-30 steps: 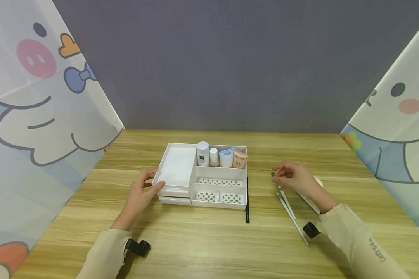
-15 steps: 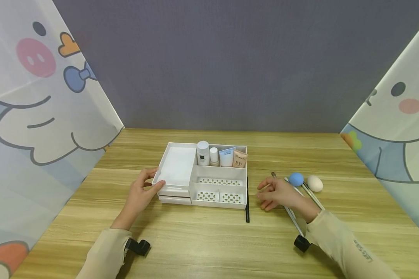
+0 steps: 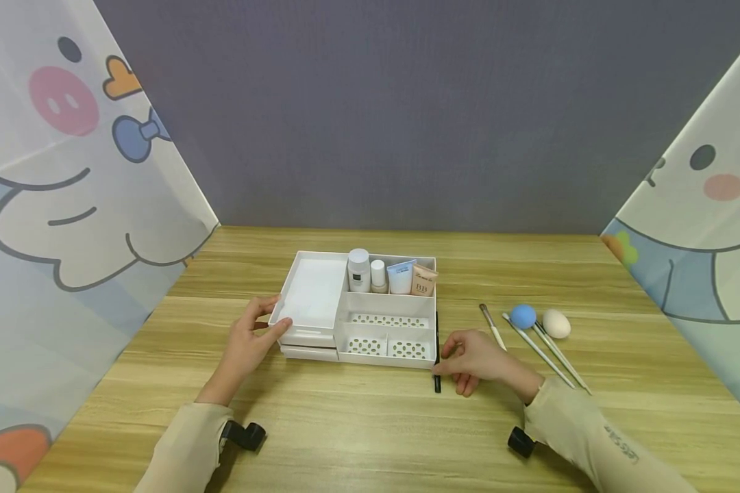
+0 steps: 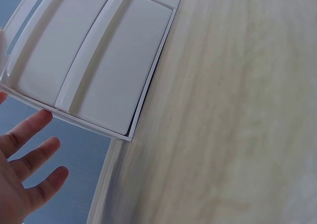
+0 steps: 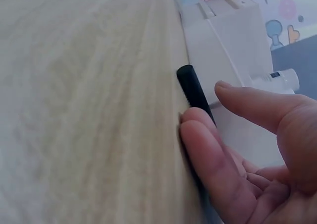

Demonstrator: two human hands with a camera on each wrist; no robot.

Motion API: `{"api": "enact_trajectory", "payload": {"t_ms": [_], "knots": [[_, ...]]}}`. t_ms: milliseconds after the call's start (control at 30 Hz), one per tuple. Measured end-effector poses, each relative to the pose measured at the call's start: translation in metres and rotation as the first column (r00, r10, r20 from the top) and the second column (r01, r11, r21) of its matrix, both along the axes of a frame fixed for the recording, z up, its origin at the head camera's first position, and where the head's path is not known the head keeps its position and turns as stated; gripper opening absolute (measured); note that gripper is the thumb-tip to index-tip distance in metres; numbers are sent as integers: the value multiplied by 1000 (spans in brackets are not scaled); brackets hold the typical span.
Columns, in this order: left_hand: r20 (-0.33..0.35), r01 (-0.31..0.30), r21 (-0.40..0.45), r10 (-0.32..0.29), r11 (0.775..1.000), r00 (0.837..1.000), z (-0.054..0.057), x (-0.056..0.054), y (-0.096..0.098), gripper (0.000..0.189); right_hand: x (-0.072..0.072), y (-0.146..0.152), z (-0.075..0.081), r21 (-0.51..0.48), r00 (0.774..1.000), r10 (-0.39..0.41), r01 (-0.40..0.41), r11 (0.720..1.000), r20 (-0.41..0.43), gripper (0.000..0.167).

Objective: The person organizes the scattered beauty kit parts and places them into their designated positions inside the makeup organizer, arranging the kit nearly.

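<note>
A white desktop organizer (image 3: 385, 308) stands in the middle of the table, with drawers at its left front. My left hand (image 3: 249, 339) holds its front left corner, thumb on the front edge and index finger at the side; in the left wrist view the other fingers spread beside the drawers (image 4: 114, 60). Along the organizer's right side lies a slim black pen-like stick (image 5: 193, 87). My right hand (image 3: 471, 359) is right at it, thumb and fingertips apart in the right wrist view. The stick passes behind those fingers, partly hidden.
The back compartment holds a white bottle (image 3: 358, 272), a small white-capped bottle (image 3: 378, 276), a blue-white tube (image 3: 401, 279) and a beige BB tube (image 3: 423, 281). Right of the right hand lie makeup brushes (image 3: 539, 349), a blue sponge (image 3: 523, 316) and a white one (image 3: 556, 324).
My right hand has moved left from above the brushes to the black stick, uncovering the brushes and both sponges. The left hand stays at the organizer's corner.
</note>
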State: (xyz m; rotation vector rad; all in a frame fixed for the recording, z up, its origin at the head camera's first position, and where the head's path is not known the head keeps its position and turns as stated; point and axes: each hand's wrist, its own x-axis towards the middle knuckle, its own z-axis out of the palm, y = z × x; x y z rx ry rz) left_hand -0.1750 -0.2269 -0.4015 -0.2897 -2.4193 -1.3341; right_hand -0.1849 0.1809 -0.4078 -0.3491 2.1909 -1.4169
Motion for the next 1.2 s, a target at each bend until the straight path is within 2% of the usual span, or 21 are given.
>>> {"api": "enact_trajectory", "payload": {"t_ms": [267, 567, 800, 1000, 1200], "knots": [[-2, 0, 0, 0, 1000, 1000, -1, 0, 0, 37, 1, -6, 2, 129, 997, 11, -1, 992, -77, 35], [3, -1, 7, 1, 1000, 1000, 0, 1, 1, 34, -2, 2, 5, 198, 995, -12, 32, 980, -100, 29], [-7, 1, 7, -1, 1000, 1000, 1, 0, 1, 32, -2, 7, 11, 306, 984, -29, 83, 949, -177, 23], [14, 8, -2, -8, 1000, 1000, 1, 1, 1, 33, -3, 12, 13, 335, 979, -8, 77, 939, -202, 23], [14, 15, 0, -15, 1000, 1000, 2, 1, 1, 32, -2, 18, 14, 308, 984, 1, 54, 950, -177, 24]]}}
